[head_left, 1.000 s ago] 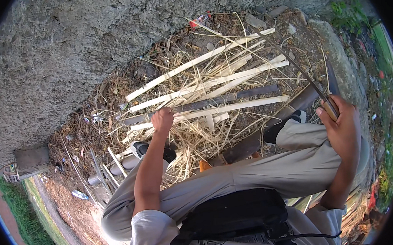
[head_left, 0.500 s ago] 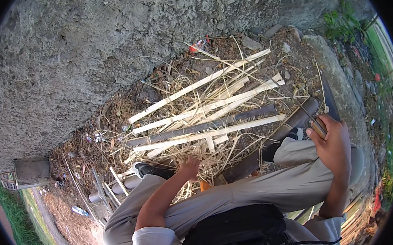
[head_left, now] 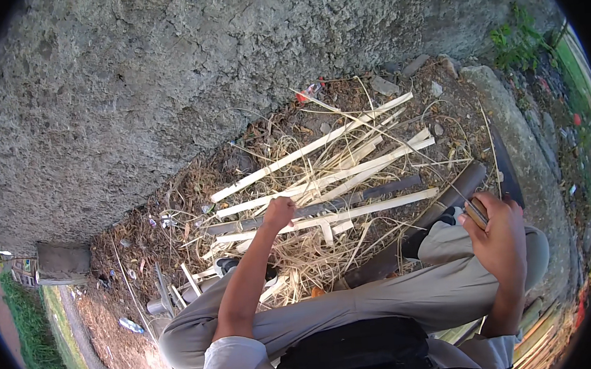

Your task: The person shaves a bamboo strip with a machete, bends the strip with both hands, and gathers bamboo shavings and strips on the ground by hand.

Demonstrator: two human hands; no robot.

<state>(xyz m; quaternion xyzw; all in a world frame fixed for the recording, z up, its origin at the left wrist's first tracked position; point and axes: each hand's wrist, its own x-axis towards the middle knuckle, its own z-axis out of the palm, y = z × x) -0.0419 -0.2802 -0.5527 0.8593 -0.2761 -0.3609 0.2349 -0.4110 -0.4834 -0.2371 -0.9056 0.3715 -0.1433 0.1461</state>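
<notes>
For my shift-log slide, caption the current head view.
Right hand gripping a wooden-handled tool, left hand curled near pale strips.

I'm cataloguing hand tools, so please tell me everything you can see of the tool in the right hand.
The tool has a brown handle that looks like wood, gripped in the right hand, which hides part of it. A thin, dark shaft or blade slants forward and leftward from it, across the view of the dark pole. Its far end is hard to tell from the pale strips behind.
</notes>
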